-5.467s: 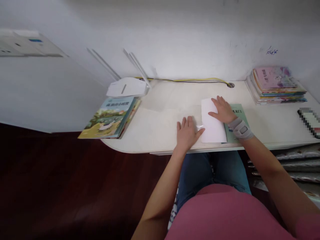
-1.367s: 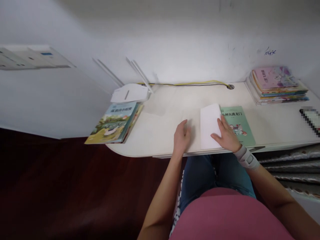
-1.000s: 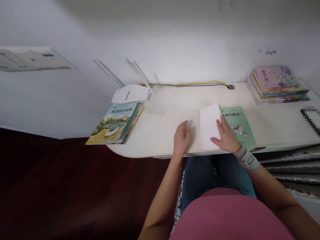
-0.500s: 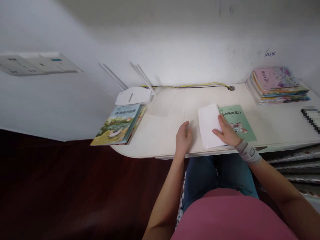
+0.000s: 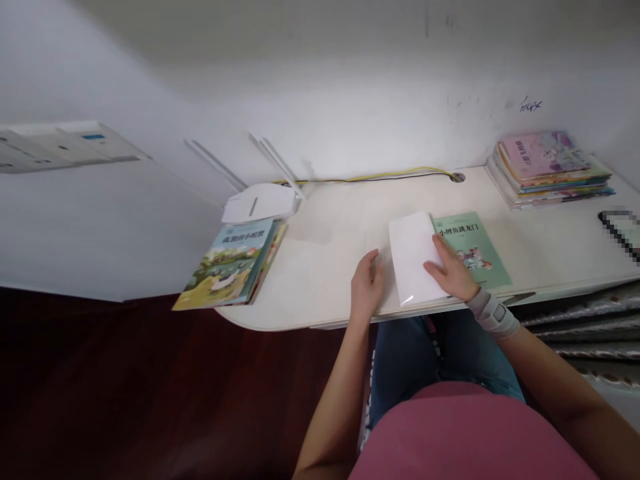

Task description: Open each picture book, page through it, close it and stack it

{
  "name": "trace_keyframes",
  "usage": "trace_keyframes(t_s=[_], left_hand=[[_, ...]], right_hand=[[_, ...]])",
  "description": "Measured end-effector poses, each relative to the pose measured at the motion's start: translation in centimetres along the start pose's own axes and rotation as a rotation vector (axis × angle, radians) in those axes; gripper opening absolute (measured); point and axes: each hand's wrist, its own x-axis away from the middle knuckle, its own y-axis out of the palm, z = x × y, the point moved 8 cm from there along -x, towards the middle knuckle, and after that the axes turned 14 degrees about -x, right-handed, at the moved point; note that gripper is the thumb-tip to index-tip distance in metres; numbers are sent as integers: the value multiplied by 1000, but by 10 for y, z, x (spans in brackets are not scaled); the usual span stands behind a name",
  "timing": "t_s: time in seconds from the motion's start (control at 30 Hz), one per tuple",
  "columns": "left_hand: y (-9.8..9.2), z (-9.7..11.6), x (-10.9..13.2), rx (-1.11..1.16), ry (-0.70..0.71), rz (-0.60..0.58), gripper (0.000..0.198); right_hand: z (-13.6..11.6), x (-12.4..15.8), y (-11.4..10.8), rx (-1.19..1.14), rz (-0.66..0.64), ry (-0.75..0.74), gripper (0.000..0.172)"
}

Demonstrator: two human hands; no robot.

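Observation:
A green-covered book [image 5: 483, 250] lies on the white desktop in front of me. A blank white sheet [image 5: 414, 250] covers its left side and reaches past it; whether it is loose or part of the book I cannot tell. My right hand [image 5: 453, 270], with a grey wrist strap, rests at the sheet's right edge, thumb spread from the fingers. To the left of the sheet my left hand [image 5: 368, 283] is held at the desk edge, its fingers loosely bent and nothing in them.
At the desk's left end, a stack of picture books [image 5: 225, 263] overhangs the rounded edge beside a white router [image 5: 260, 202]. Yellow and black cables [image 5: 380, 177] run along the wall. More books [image 5: 550, 167] are piled back right, near a dark-edged device [image 5: 620, 233].
The view has shifted slightly. Both hands stay in nearly the same places, the right one still on the white sheet and the left one beside it.

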Motion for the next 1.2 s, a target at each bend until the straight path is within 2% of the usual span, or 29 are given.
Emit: trace_keyframes(t_s=[0.07,0.13,0.33,0.5,0.77,1.2], left_hand=[[0,0,0,14,-8,2,39],[-1,1,0,19,-15,-2,39],[-3,1,2,22,-41,-20,40],[-9,-6,5,74,-52,-39,41],[-19,-8,12,32,-41,-7,41],[-19,-7,13,29,-25,18,38]], right_hand=[[7,2,-6,-140,1,-4,65],[10,4,-8,-184,-22,-29,63],[-11,8,7,79,-149,-188,70],[-17,9,14,224,-152,-181,72],[-19,9,18,345,-159,-159,72],[-27,13,25,436,-212,-235,77]])
